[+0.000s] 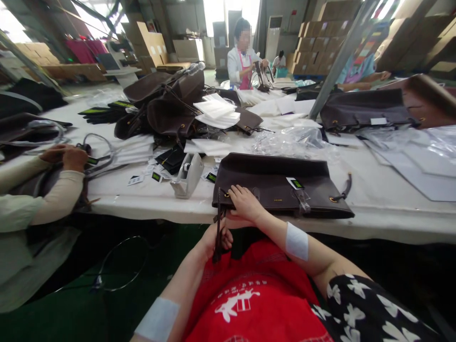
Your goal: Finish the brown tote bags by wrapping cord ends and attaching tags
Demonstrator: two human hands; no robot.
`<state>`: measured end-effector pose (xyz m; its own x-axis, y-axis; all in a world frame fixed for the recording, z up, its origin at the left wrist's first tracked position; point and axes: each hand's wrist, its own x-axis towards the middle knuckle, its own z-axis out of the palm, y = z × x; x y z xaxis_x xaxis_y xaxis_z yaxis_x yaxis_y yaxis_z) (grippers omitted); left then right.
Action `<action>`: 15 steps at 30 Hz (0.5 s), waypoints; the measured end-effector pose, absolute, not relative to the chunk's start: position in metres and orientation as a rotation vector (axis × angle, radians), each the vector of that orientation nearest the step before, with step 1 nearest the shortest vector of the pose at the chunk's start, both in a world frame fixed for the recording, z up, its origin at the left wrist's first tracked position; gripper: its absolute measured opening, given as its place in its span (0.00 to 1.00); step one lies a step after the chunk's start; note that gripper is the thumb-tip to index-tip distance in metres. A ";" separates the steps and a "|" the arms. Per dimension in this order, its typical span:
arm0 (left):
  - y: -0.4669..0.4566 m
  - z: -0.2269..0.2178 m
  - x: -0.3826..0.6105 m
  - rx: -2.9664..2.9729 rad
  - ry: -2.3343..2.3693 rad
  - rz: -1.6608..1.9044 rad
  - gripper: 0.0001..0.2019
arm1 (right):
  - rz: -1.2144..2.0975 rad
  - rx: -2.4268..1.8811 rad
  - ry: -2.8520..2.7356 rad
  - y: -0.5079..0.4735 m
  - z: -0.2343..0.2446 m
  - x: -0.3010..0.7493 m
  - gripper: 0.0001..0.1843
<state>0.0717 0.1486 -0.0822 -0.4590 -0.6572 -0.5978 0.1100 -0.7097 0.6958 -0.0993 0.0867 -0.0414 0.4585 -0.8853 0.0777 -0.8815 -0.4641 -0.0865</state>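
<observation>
A dark brown leather bag (256, 178) lies flat at the near edge of the table, a black and green tag (295, 183) on its front. My right hand (245, 203) rests on its left end, fingers stretched over the leather beside a gold eyelet. Just below, in front of the table edge, my left hand (223, 237) is closed on a dark braided strap (218, 218) that hangs from the bag's left corner. Part of that grip is hidden by the strap. Another knotted strap (345, 187) sticks up from the bag's right end.
A white tape dispenser (188, 175) stands left of the bag. Behind are piled brown bags (167, 102), white padding sheets (215, 111) and clear plastic wrapping (288, 142). A metal post (338, 59) rises at right. A co-worker's hands (67, 156) work at left; another person (242, 61) stands opposite.
</observation>
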 end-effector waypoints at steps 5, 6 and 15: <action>0.151 -0.066 0.069 1.166 -0.793 -2.251 0.23 | -0.227 -2.647 1.655 0.083 -0.035 -0.100 0.34; 0.153 -0.063 0.068 1.167 -0.770 -2.238 0.23 | -0.230 -2.643 1.664 0.082 -0.035 -0.099 0.33; 0.211 -0.058 0.092 1.237 -0.585 -2.262 0.22 | -0.188 -2.555 1.780 0.052 -0.053 -0.115 0.34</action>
